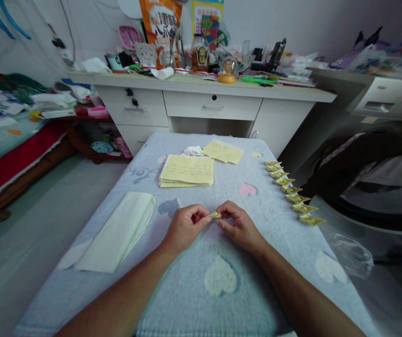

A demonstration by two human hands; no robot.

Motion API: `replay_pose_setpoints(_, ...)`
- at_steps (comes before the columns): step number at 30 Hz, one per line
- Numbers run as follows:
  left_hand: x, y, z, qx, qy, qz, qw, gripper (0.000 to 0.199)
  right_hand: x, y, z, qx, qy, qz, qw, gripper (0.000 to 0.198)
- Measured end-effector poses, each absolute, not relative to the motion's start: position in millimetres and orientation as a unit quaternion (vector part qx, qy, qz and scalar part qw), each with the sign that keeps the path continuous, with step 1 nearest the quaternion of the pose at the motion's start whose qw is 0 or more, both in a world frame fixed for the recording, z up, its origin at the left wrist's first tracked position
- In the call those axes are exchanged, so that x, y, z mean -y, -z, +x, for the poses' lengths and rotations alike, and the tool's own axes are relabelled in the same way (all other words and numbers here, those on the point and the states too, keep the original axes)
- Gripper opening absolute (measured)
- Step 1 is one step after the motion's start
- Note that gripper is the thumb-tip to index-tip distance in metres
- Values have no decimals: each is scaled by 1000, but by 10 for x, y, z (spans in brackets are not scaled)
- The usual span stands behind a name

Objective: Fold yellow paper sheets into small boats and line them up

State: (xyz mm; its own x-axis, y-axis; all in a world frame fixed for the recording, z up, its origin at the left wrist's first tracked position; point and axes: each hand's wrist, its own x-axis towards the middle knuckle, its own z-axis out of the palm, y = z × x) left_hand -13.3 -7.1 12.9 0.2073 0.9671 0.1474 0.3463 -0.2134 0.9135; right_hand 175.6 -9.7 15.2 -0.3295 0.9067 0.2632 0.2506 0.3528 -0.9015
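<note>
A small folded piece of yellow paper (215, 215) is pinched between my two hands over the middle of the cloth-covered table (253, 299). My left hand (187, 225) grips its left end between thumb and bent fingers. On the other end, my right hand (239, 225) has its thumb and fingertips closed, partly hiding the paper. Along the table's right edge stands a row of several folded yellow paper boats (301, 199). Beyond my hands lies a stack of yellow paper sheets (189, 169) with writing on the top one.
More yellow paper (224, 150) and a crumpled white tissue (193, 150) lie behind the stack. A folded pale sheet (118, 234) rests at the left. A white desk (211, 100) full of items stands behind the table, a washing machine (380, 100) to the right.
</note>
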Motion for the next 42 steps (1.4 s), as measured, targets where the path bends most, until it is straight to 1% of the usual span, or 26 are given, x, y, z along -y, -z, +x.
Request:
replay_pose_setpoints(4, 94, -157, -129, -479, -390, 688, 380, 12, 92, -136, 1773, 754, -328, -392, 412, 7)
replay_pose_setpoints(11, 81, -172, -146, -469, -385, 703, 370, 12, 101, -140, 1775, 755, -316, -404, 408, 8)
replay_pose_setpoints(14, 83, -157, -133, -467, -377, 712, 365, 6, 113, -159, 1773, 764, -299, -412, 398, 9)
replay_pose_setpoints(17, 102, -166, -104, -460, -374, 724, 352, 25, 123, -173, 1764, 774, -274, -419, 388, 8)
replay_pose_setpoints(18, 107, -174, -95, -454, -370, 731, 350, 23, 124, -176, 1759, 777, -269, -419, 385, 8)
replay_pose_setpoints(20, 110, -192, -84, -443, -362, 743, 347, 9, 125, -183, 1751, 784, -265, -418, 375, 9)
replay_pose_setpoints(24, 91, -193, -95, -442, -360, 736, 365, 13, 127, -197, 1751, 795, -260, -419, 353, 2)
replay_pose_setpoints(27, 77, -165, -108, -445, -366, 716, 395, 14, 129, -201, 1763, 804, -267, -416, 331, 6)
replay_pose_setpoints(30, 74, -148, -105, -451, -370, 693, 423, 16, 123, -193, 1771, 813, -268, -402, 325, 19)
replay_pose_setpoints(32, 77, -156, -95, -449, -375, 689, 427, 12, 118, -182, 1775, 819, -255, -395, 329, 24)
replay_pose_setpoints(37, 85, -205, -84, -440, -381, 716, 386, 7, 122, -166, 1774, 825, -249, -383, 332, 26)
replay_pose_setpoints(42, 78, -205, -93, -437, -391, 715, 381, 12, 148, -192, 1745, 817, -265, -385, 338, 24)
